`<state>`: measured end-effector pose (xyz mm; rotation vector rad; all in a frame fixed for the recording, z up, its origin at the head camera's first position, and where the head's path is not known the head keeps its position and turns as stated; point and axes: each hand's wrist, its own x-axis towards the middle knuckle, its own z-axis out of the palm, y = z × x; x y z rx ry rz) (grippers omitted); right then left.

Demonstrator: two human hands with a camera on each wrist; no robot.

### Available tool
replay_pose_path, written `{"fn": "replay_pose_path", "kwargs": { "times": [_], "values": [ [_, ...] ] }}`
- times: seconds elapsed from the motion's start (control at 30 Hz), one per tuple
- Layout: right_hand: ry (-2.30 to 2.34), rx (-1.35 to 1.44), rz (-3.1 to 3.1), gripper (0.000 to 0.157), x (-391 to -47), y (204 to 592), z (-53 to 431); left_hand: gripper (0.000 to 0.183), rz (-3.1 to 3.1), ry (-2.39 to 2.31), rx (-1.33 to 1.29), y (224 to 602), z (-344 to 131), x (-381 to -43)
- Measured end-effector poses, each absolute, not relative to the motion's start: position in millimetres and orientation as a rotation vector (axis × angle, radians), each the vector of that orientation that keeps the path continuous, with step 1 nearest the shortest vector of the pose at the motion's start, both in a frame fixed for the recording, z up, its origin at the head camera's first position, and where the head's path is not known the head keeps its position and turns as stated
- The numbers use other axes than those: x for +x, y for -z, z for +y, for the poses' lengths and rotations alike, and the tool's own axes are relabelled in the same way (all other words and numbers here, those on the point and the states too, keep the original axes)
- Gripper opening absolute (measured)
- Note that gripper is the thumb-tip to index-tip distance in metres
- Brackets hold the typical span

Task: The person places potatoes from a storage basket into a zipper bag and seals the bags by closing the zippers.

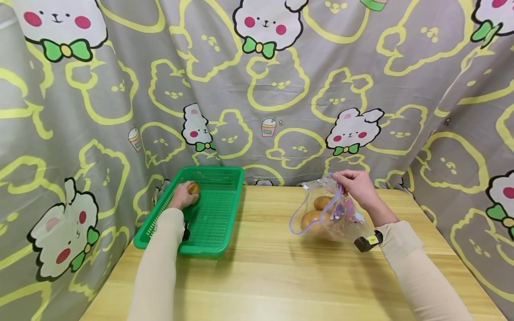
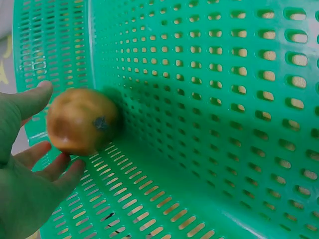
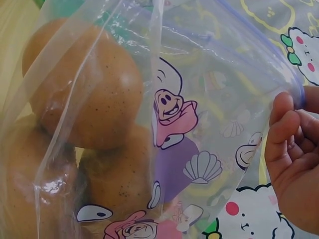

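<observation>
In the head view my left hand [image 1: 182, 196] reaches into a green basket [image 1: 229, 223], beside a round brown potato-like item [image 1: 193, 189]. In the left wrist view that item [image 2: 82, 122] has a dark spot and sits near the basket's wall. The thumb lies at its upper left and the loosely bent fingers at its lower edge; a firm grip does not show. My right hand [image 1: 357, 185] pinches the top rim of a clear printed zip bag [image 1: 335, 209] with a purple edge. Inside the bag are three smooth brown speckled items [image 3: 84, 84], pressed together.
Both the basket and the bag are on a light wooden table [image 1: 261, 276]. Behind it and at the sides hangs a grey curtain [image 1: 225, 89] with cartoon prints. A small black device [image 1: 365, 243] is strapped to the right wrist.
</observation>
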<state>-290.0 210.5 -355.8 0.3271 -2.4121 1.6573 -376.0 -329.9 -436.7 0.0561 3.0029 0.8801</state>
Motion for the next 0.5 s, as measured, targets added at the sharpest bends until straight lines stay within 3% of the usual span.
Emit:
{"fn": "replay_pose_path", "kwargs": {
  "times": [0.5],
  "values": [
    [-1.624, 0.366, -2.420, 0.028, -271.2, 336.6, 198.4, 0.047, 3.007, -0.784, 0.136, 443.0, -332.3, -373.4]
  ]
}}
